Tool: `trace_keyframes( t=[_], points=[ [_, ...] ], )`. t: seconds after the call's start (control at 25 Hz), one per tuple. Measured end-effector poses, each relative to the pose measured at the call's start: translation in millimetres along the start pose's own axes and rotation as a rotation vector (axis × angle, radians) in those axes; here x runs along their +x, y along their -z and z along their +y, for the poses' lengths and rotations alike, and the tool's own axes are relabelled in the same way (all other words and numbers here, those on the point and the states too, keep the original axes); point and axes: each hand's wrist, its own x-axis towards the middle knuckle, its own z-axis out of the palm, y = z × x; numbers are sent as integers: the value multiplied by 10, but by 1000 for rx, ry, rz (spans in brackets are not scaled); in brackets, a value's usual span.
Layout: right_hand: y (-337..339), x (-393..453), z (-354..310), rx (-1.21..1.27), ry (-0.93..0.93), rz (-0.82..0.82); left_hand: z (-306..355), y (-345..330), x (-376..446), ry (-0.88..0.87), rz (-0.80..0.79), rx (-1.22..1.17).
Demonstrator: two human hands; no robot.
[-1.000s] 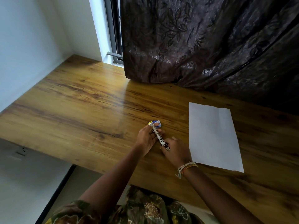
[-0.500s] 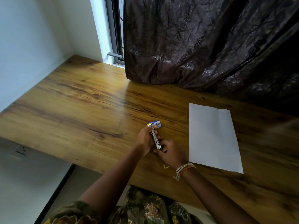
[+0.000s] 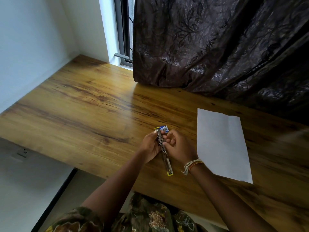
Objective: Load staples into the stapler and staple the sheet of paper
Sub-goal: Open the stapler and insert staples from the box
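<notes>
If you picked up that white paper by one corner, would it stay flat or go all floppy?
Probably floppy: the sheet of paper looks thin and lies flat on the wooden table, so a lifted corner would likely droop. It seems very light and might slide easily on the smooth top. A faint fold line suggests it bends readily there.

stapler (image 3: 164,153): shiny metal | table (image 3: 83,104): glossy wood | sheet (image 3: 222,144): matt paper | curtain (image 3: 209,44): sheeny cloth

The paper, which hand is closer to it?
Right. The right hand is just left of the paper, not touching it; the left hand is farther left, beyond the stapler.
</notes>
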Motion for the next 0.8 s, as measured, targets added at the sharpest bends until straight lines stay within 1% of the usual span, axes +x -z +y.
trace_keyframes(
  t=[0.12, 0.24, 0.48, 0.8],
  points=[
    [46, 118, -30, -75, 128, -54, -9, 16, 29, -10, -31, -10],
    [19, 201, -8, -120, 149, -108, -13, 16, 28, -11, -41, -7],
    [16, 266, -4, -159, 191, -73, -29, 27, 62, -25, -30, 12],
    [28, 265, -20, -189, 197, -37, -19, -10, 63, -12, -2, 19]
  ],
)
